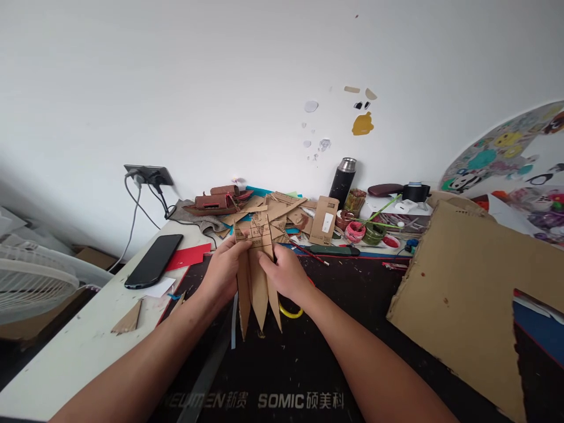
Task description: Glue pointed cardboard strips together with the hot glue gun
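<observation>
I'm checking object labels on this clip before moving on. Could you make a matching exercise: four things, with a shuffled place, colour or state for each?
Things:
1. three-pointed cardboard
2. smartphone
3. vacuum flask
4. model boat

Descriptions:
A. reddish-brown, with curved canopies
B. lying on the white tabletop, next to red paper
C. held by the left hand and right hand
D. black body, silver-coloured top

Pairs: 1-C, 2-B, 3-D, 4-A

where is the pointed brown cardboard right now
In the head view, the pointed brown cardboard is just left of centre, held between the left hand and right hand, over the black lettered mat.
</observation>
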The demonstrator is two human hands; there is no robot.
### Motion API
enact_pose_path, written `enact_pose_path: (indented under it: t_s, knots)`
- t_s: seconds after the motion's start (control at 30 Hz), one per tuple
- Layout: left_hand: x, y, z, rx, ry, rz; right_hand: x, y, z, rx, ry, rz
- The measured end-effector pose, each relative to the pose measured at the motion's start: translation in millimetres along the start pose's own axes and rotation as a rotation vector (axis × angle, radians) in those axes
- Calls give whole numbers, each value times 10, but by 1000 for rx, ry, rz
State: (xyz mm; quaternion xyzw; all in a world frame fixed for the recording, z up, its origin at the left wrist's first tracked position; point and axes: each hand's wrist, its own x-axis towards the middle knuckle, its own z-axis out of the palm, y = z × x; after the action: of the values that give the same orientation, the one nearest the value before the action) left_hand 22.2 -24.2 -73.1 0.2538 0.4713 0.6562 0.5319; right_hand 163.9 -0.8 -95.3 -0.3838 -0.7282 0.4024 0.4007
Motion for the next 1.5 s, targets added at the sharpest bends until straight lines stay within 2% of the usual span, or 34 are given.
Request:
enact_pose_path:
  t_s: [0.4, 1.1, 1.5]
  knots:
    - [-3, -25, -10, 28, -13, 63, -6, -28, -6, -78, -10, 19]
    - [-31, -28, -7, -13, -87, 20, -14, -34, -11, -63, 1, -16]
    - [-18, -35, -5, 17, -57, 27, -34, -70, -9, -106, -11, -5]
